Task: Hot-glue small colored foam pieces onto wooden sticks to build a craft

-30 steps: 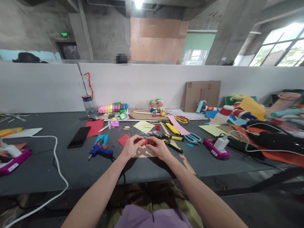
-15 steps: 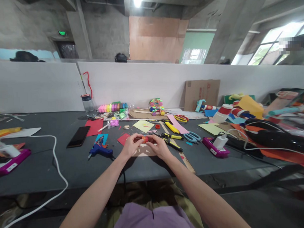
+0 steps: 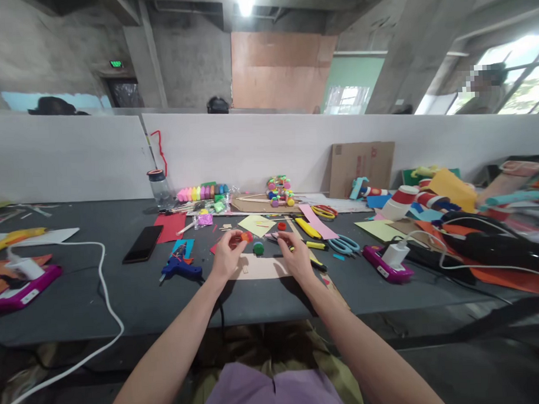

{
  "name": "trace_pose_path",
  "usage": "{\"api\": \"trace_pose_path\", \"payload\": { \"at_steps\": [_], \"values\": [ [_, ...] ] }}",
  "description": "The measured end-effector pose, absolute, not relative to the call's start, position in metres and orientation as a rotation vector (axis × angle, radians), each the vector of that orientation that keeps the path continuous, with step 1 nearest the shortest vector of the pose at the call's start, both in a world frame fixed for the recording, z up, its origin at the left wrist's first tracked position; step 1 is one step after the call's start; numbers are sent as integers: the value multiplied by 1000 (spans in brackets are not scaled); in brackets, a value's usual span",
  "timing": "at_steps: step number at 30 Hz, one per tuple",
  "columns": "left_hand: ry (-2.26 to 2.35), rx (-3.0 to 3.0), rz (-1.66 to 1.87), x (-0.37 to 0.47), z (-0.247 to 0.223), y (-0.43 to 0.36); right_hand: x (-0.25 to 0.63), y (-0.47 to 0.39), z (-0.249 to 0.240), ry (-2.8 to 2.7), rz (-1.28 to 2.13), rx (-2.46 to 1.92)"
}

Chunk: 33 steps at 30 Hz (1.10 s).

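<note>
My left hand is closed, pinching a small orange-red bottle cap between thumb and fingertips, raised over the desk. My right hand hovers to the right with fingers slightly apart and nothing visible in them. It partly covers the pliers with yellow-and-black handles. Between the hands sits a green bottle cap, by the back edge of a cardboard piece. Another red cap lies just beyond my right fingertips. Small wooden bits rest on the cardboard.
A blue glue gun and a phone lie left. Right are blue-handled scissors, a yellow cutter and a purple power strip. Behind stand a water bottle, a colourful small model and a cardboard sheet.
My hands were together around the orange-red cap. They have moved apart; the left keeps the cap, and the green cap now shows between them. The view has shifted slightly.
</note>
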State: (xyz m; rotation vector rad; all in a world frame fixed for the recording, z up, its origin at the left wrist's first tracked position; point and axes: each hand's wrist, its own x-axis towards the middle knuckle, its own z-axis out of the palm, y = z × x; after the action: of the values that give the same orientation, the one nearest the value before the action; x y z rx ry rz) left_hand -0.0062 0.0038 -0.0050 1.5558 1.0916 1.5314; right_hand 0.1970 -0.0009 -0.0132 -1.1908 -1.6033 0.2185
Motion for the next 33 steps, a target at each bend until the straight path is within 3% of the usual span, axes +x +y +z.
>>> {"api": "trace_pose_path", "payload": {
  "at_steps": [12, 26, 33],
  "values": [
    [1206, 1757, 1497, -5, 0, 13, 178, 29, 11, -2501, -62, -1313],
    [1459, 2364, 910, 15, -9, 3, 201, 11, -2, -2390, -182, -1359],
    [1326, 2390, 900, 2, -2, 12, 202, 12, -7, -2358, -112, -1306]
  ]
}}
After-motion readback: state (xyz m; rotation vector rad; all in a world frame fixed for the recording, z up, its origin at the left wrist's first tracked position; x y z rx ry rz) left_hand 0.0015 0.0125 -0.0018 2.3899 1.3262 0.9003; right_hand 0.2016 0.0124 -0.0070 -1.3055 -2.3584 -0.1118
